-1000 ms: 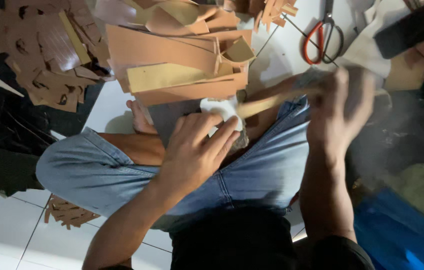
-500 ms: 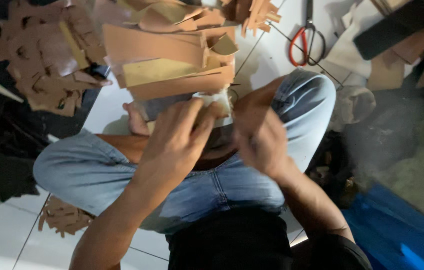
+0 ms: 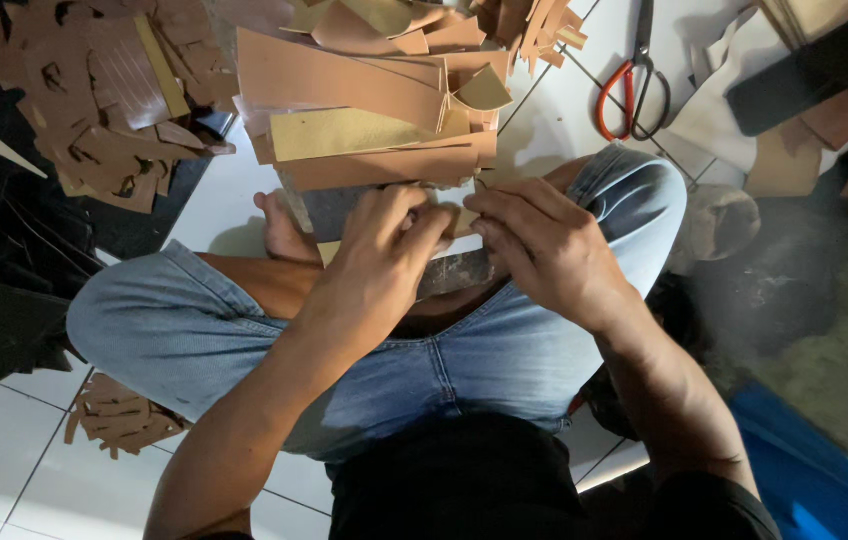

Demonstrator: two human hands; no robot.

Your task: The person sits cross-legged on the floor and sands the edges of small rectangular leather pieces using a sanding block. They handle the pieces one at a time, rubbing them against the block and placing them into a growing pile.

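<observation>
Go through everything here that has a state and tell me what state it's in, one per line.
Left hand: fingers curled, pressing on a small pale piece at the slab.
Right hand: fingertips pinching the same piece; grip itself hidden.
Slab: flat, on the lap, partly covered.
Strip stack: piled flat, uneven.
Scissors: lying on the floor, blades shut.
Scrap pile: loose, cut through with holes.
Jeans: legs folded, cross-legged.

Tan and yellowish leather strips [image 3: 364,130], red-handled scissors [image 3: 634,85], faded blue jeans [image 3: 244,340], white tiled floor [image 3: 4,450], a blue sheet [image 3: 814,470].
</observation>
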